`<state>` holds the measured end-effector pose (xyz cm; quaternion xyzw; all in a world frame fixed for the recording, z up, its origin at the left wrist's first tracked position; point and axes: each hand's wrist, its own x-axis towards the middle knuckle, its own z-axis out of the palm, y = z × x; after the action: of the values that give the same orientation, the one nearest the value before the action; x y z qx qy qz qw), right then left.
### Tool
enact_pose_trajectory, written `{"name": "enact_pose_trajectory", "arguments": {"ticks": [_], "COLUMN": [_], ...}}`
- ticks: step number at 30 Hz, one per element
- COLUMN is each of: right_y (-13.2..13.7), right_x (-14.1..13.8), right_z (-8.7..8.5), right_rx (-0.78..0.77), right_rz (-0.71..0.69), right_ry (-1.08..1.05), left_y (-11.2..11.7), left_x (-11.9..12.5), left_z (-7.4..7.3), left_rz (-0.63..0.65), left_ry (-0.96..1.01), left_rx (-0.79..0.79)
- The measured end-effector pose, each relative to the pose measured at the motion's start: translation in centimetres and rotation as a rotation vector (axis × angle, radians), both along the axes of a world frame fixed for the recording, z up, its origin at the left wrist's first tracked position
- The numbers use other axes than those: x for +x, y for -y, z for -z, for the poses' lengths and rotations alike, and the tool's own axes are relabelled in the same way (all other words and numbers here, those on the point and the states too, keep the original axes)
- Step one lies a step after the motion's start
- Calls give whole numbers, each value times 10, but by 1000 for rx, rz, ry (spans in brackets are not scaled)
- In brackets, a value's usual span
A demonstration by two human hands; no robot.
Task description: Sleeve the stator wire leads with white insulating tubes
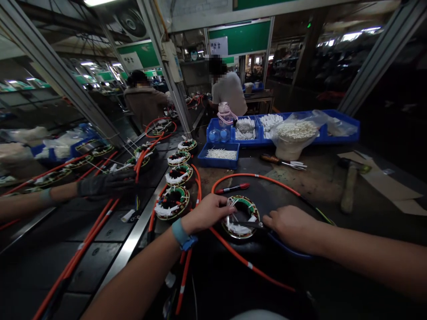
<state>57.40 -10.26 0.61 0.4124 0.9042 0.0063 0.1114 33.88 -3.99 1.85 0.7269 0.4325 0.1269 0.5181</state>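
A ring-shaped motor stator (242,229) with green and white windings lies on the bench in front of me. My left hand (213,211) is at its left rim, with thumb and fingers pinched on thin white strands (232,213) that run over the ring. From the right, my right hand (290,226) is wrapped around scissors (260,225) with blue handles. Their dark blades reach across the front of the stator, near the white strands. An orange cable (248,265) curves around the stator, and a red-and-black marker (233,188) lies just behind it.
Several stators (171,202) stand in a row on the left. Beyond the metal rail (133,235), a co-worker's gloved hand (106,184) is among others. Blue bins (218,155), a bag-lined tub (290,149), a screwdriver (270,159) and a hammer (348,189) are farther back.
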Motion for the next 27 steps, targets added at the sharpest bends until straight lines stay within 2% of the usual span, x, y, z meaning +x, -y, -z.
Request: {"name": "enact_pose_trajectory", "arguments": {"ticks": [7,12,15,18,20,22,24,27], "right_y": [-9,-10,-7,-12,-24,-43,-64,-85], "right_x": [-3,-1,19,58,88,113,129,133], "right_z": [-7,-1,7,19,26,29,28,18], "right_rx": [21,-8,-51,-52,-29,-11,17,93], "right_rz": [-63,-49,29,257,476,639,710,718], "right_ry": [8,-25,-70,-154,-186,-200,-209,-221], "left_y": [-1,-1,-2,-10,-28,-60,-100,-150], "left_x": [-7,-8,-14,-16,-12,-4,5,16], "left_z": [2,0,1,4,4,-1,-12,-33], "left_rz": [-30,-83,-150,-238,-350,-481,-554,-575], "left_ry": [23,7,47,58,-10,-83,-110,-170], "left_rx": [-35,-39,33,176,332,504,606,648]}}
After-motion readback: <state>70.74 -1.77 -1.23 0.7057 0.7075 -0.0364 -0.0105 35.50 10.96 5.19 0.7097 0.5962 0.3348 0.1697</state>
